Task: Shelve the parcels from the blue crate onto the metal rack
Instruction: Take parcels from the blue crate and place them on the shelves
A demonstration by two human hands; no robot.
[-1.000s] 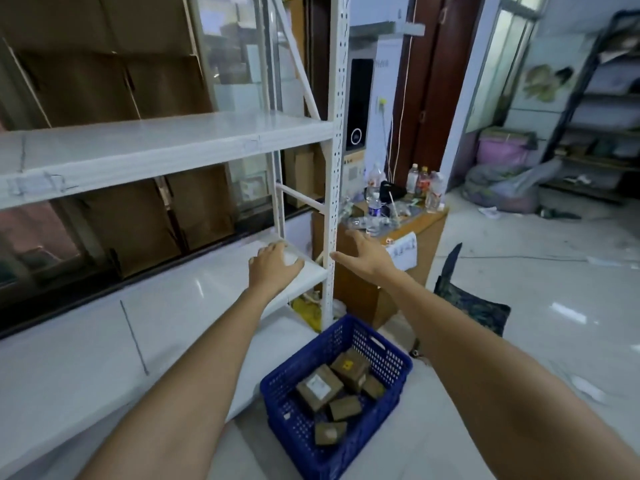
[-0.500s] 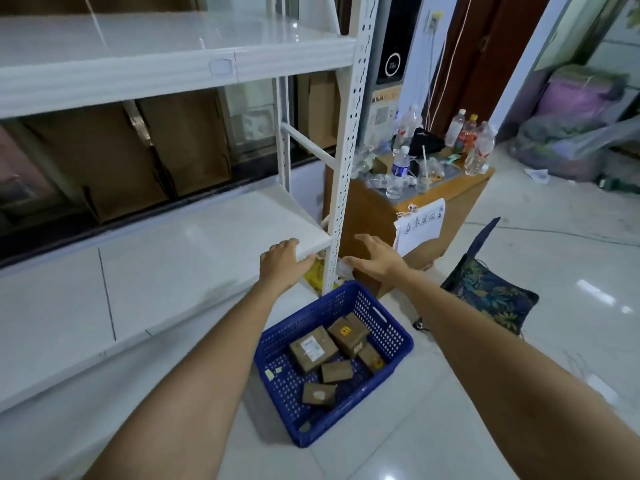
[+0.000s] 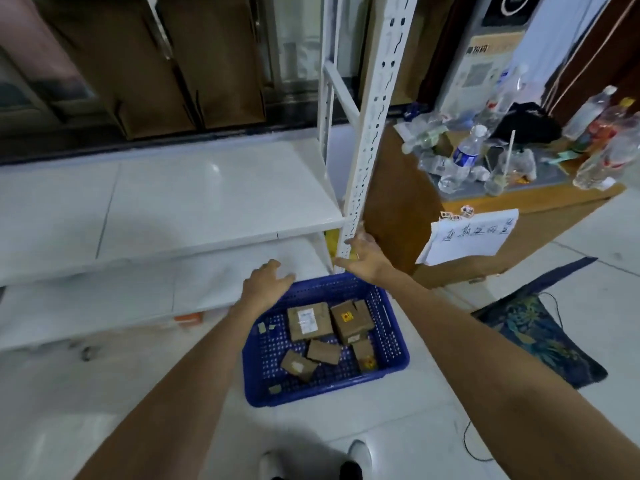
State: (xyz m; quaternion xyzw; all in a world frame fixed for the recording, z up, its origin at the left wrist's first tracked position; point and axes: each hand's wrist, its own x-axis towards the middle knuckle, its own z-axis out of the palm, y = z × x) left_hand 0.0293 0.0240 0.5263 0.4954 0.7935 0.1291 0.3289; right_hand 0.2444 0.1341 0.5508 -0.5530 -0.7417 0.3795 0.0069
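Both bare hands, left hand (image 3: 265,284) and right hand (image 3: 365,259), spread empty over blue perforated plastic crate (image 3: 393,336); five brown cardboard parcels (image 3: 309,322) inside; white metal rack (image 3: 221,199) bare.

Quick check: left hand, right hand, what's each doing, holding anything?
Left hand: open, empty, above the blue crate's far rim.
Right hand: open, empty, by the metal rack's front post.

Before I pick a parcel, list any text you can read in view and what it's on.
Paper sheet on the wooden cabinet: handwritten characters, not legible.
White machine behind the cabinet: printed characters, too blurred.
Largest parcel: white label, too small.
Parcel beside it: yellow sticker, unreadable.
Water bottle: blue label, blurred.
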